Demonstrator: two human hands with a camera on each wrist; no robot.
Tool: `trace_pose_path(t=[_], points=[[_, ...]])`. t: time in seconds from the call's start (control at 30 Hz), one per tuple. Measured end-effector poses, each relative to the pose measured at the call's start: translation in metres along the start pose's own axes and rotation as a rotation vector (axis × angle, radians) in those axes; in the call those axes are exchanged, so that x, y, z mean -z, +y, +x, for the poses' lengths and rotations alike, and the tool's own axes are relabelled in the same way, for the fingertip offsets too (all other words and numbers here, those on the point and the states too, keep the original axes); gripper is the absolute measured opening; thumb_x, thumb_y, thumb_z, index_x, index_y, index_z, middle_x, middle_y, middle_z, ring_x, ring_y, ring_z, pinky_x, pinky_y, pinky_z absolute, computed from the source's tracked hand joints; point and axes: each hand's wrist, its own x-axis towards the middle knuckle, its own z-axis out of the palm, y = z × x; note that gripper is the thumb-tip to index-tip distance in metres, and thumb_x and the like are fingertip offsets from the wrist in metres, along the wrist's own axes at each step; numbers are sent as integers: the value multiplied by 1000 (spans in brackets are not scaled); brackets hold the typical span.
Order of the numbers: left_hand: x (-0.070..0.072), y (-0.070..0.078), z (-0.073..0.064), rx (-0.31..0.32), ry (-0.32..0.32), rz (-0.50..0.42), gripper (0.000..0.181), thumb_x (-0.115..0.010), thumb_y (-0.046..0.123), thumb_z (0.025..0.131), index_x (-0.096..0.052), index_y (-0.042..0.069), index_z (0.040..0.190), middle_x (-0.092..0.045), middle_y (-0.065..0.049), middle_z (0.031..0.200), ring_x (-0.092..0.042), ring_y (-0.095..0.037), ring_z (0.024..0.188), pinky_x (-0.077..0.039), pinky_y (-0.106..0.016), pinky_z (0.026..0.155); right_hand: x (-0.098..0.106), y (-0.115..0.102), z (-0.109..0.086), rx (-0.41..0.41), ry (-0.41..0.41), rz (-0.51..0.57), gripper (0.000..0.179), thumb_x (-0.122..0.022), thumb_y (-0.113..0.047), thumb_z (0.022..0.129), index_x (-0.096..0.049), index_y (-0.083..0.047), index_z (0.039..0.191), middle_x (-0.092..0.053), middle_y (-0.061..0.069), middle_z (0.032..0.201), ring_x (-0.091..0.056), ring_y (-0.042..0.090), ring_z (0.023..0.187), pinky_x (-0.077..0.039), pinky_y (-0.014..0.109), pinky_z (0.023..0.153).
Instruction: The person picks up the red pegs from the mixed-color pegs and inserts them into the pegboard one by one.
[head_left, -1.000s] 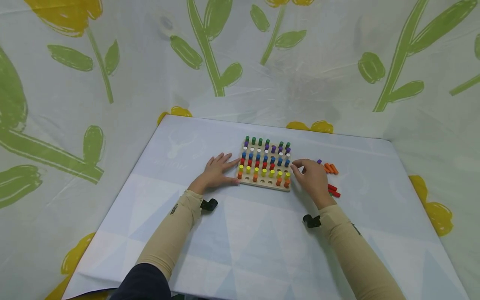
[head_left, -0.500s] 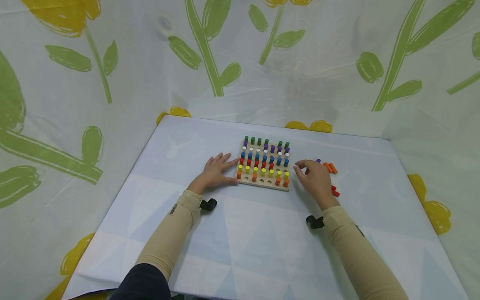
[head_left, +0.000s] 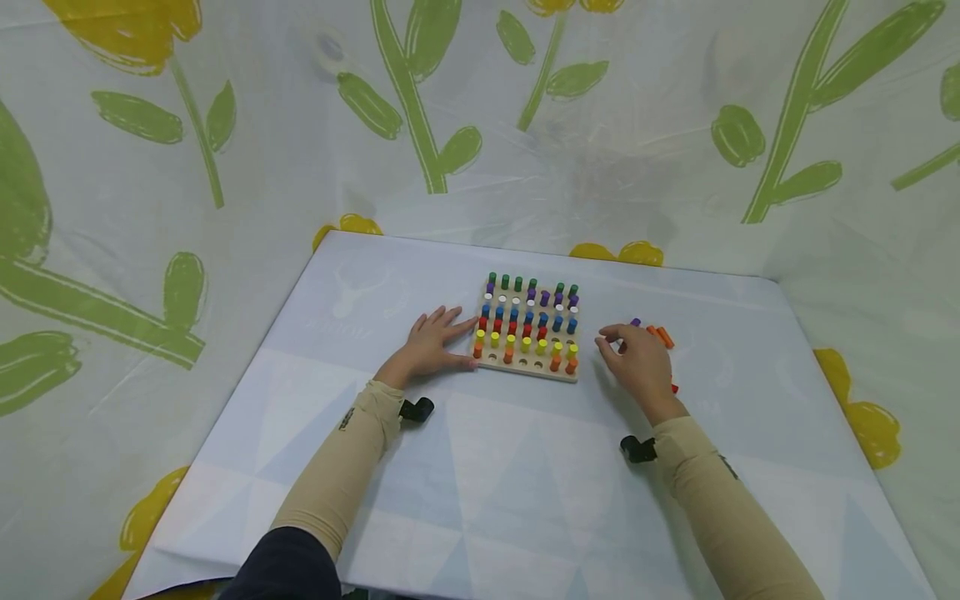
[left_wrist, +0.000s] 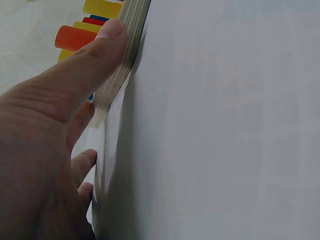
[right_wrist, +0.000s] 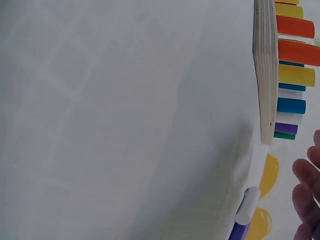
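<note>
A wooden pegboard [head_left: 501, 364] on the table carries rows of coloured pegs, with several bare holes toward the front and right. My left hand [head_left: 430, 348] lies at its left side with fingers spread. In the left wrist view the thumb [left_wrist: 100, 55] rests along the board's edge. To the right of the board, my right hand [head_left: 639, 367] hovers with fingers loosely bent. Nothing shows between its fingertips [right_wrist: 304, 172] in the right wrist view. A white peg [right_wrist: 247, 205] lies beside a purple peg [right_wrist: 239, 231] close to this hand.
Orange pegs [head_left: 664, 337] lie just beyond the right hand, near a purple peg [head_left: 635, 322]. The tip of a red peg [head_left: 674, 388] shows beside the wrist, the rest hidden by it. A flower-printed sheet [head_left: 652, 142] hangs around the white table [head_left: 480, 500].
My right hand has drawn back from the board's right edge, moving right and slightly nearer, and now covers most of the red pegs. The left hand and board have stayed put.
</note>
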Motion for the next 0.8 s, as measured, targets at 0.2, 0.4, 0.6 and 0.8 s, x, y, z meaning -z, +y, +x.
trace_pose_path(t=[0.2, 0.4, 0.6, 0.8], points=[[-1, -1, 1, 0, 4, 5, 92, -72, 63, 86, -29, 29, 162, -12, -8, 171, 2, -34, 157, 7, -56, 123, 3, 4, -3, 3, -1, 5, 26, -69, -26, 98, -74, -6, 113, -74, 12, 102, -61, 28, 85, -53, 43, 73], [-1, -1, 1, 6, 0, -1, 93, -72, 63, 86, -29, 30, 162, -11, -7, 171, 3, -33, 157, 8, -55, 123, 5, 10, -6, 28, 22, -2, 24, -70, -25, 96, -75, -6, 110, -74, 11, 99, -61, 27, 81, -52, 41, 70], [0, -1, 1, 11, 2, -6, 93, -73, 62, 86, -29, 31, 161, -12, -7, 171, 3, -33, 157, 8, -56, 123, 9, 16, -8, 36, 37, -21, 25, -69, -25, 97, -75, -5, 111, -76, 11, 99, -62, 26, 81, -51, 43, 73], [-1, -2, 2, 9, 0, -21, 93, -72, 63, 86, -29, 32, 161, -11, -6, 171, 4, -32, 157, 8, -55, 123, 14, 21, -9, 18, 28, -42, 25, -69, -24, 96, -75, -6, 112, -76, 11, 97, -61, 27, 79, -46, 47, 76]])
